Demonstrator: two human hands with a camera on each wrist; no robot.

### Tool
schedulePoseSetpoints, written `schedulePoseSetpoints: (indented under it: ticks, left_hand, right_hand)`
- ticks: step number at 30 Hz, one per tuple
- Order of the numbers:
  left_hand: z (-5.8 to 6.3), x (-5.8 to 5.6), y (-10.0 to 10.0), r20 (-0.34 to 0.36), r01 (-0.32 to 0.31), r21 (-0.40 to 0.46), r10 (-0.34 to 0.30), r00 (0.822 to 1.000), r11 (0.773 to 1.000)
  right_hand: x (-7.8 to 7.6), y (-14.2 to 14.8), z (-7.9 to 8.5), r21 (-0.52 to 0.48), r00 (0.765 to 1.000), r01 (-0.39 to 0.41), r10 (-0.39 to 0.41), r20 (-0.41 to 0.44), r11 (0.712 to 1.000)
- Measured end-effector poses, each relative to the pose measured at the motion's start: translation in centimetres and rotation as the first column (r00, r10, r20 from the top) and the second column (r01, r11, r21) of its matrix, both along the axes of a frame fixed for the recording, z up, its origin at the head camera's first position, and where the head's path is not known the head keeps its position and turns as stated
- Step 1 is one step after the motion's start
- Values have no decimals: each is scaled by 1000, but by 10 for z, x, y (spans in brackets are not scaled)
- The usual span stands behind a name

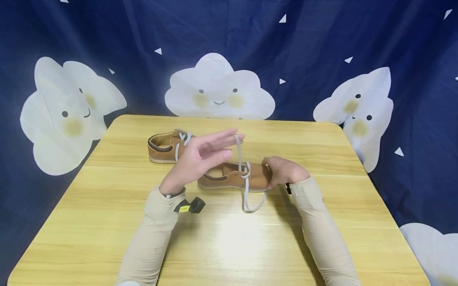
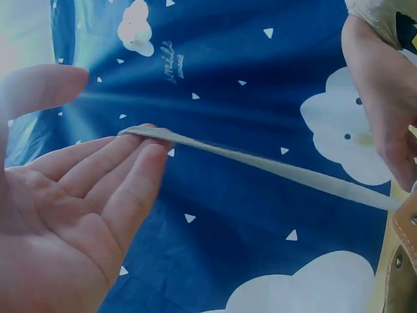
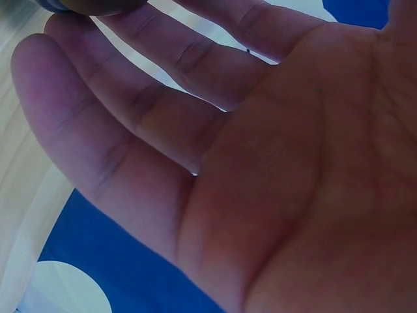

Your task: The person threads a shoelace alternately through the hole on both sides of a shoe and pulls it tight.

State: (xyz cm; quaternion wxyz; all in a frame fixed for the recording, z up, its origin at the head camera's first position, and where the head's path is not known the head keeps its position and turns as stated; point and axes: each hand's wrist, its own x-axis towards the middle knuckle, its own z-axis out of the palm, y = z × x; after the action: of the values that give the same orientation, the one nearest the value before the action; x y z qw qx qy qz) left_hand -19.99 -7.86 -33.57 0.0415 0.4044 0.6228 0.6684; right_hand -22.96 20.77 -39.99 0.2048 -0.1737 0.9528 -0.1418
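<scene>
A brown shoe (image 1: 258,176) with a pale grey lace (image 1: 239,153) lies on the table, its toe to the right. My right hand (image 1: 286,171) grips the toe, thumb on the near side and fingers over the far side. Above the shoe, my left hand (image 1: 200,155) has its fingers extended, and the lace passes over the fingertips. In the left wrist view the lace (image 2: 273,163) stretches taut from those fingertips down to the shoe, the thumb apart from it. The lace's other end hangs in a loop on the near side. The right wrist view mostly shows the right palm (image 3: 287,143).
A second brown shoe (image 1: 159,155) with grey laces stands farther back on the left, partly hidden behind my left hand. Both rest on a wooden table (image 1: 107,222). Behind it hangs a dark blue curtain (image 1: 229,31) with white clouds.
</scene>
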Motion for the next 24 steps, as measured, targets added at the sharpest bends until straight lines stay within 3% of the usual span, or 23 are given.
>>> schedulePoseSetpoints:
  ticks: [4, 9, 11, 13, 15, 17, 19, 20, 22, 24]
  left_hand:
    - [2, 0, -4, -15, -31, 33, 32, 999, 999]
    - [-1, -8, -5, -50, -90, 8, 90, 995, 996]
    - [-5, -14, -6, -52, -156, -42, 154, 987, 987]
    - [-10, -21, -8, -53, -255, -139, 250, 967, 957]
    - [-16, -29, -11, -67, -357, -275, 353, 933, 893]
    - [-24, -38, -14, -114, -440, -429, 436, 893, 789]
    - [-32, -45, -17, -166, -482, -558, 478, 863, 676]
    - [-36, -49, -19, -188, -491, -604, 486, 853, 628]
    - [-44, -55, -21, -221, -496, -670, 491, 843, 551]
    - [-50, -60, -24, -247, -499, -707, 486, 838, 500]
  right_hand:
    - [0, 0, 2, 3, 1000, 5, -5, -1, 1000]
    - [-1, 0, 4, 5, 1000, 3, -3, -4, 1000]
    - [-1, 0, 3, 4, 1000, 6, -6, -2, 1000]
    - [-1, 0, 3, 4, 1000, 6, -6, -1, 1000]
    - [-1, 0, 2, 5, 1000, 5, -5, 2, 1000]
    - [-1, 0, 1, 2, 1000, 14, -14, 10, 1000]
    - [0, 0, 0, -1, 1000, 15, -15, 14, 1000]
    - [-1, 0, 0, -3, 1000, 18, -18, 17, 1000]
    - [0, 1, -1, -6, 1000, 24, -24, 20, 1000]
    - [-1, 1, -1, -7, 1000, 26, -25, 18, 1000]
